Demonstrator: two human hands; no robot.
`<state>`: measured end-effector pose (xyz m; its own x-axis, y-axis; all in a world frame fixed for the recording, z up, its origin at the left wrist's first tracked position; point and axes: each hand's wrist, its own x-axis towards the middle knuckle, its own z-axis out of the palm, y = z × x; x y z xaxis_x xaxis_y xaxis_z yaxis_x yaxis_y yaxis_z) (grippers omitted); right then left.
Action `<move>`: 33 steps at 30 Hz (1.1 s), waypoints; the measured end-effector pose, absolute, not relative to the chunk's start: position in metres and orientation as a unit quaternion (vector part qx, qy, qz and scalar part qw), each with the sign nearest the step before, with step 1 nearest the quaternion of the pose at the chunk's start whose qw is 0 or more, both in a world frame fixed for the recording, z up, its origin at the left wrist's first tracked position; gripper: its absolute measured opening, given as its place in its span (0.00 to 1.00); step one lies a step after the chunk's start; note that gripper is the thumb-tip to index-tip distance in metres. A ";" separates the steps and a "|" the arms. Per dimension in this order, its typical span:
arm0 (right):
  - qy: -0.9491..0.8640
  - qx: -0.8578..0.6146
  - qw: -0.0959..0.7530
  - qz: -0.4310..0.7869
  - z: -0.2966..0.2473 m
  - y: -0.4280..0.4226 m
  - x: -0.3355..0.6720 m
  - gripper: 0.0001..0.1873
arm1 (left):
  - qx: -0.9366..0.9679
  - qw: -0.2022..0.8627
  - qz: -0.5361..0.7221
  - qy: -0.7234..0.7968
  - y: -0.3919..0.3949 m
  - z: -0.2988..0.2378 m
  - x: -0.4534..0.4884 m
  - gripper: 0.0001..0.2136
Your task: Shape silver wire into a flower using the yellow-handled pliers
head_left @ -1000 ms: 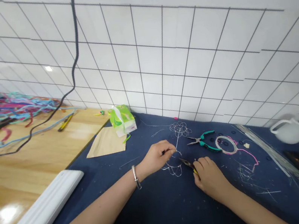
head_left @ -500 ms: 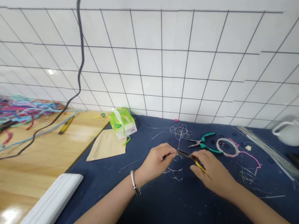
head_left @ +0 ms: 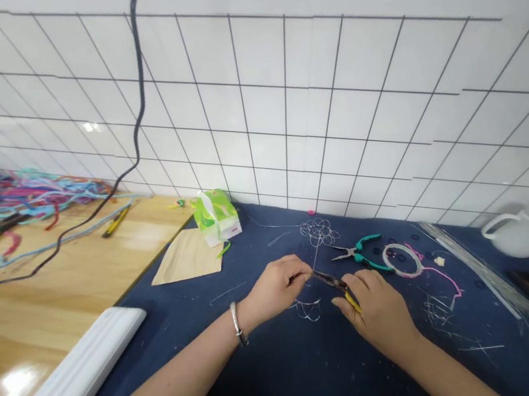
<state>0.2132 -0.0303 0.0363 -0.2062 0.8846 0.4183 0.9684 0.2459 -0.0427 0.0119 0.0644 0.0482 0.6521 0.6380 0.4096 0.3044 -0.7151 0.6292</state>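
Note:
My left hand, with a silver bangle at the wrist, pinches thin silver wire between thumb and fingers. My right hand is wrapped round yellow-handled pliers, whose dark jaws reach to the wire beside my left fingertips. Whether the jaws grip the wire is too small to tell. A looped wire flower shape lies behind the hands. More curved wire hangs or lies below my left fingers. Green-handled pliers rest with jaws apart, right of the wire flower.
A white ring of tape, pink cord and wire scraps lie at right, near a white mug. A green tissue pack, brown paper and white power strip are at left. A black cable hangs ahead.
My right hand and the yellow-handled pliers have turned slightly and shifted a little to the left and down. My left hand keeps its pinch nearly in place.

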 end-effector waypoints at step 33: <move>-0.747 -0.627 0.125 -0.180 0.028 -0.035 0.204 0.17 | 0.874 0.265 0.282 0.295 0.065 0.046 0.013 0.08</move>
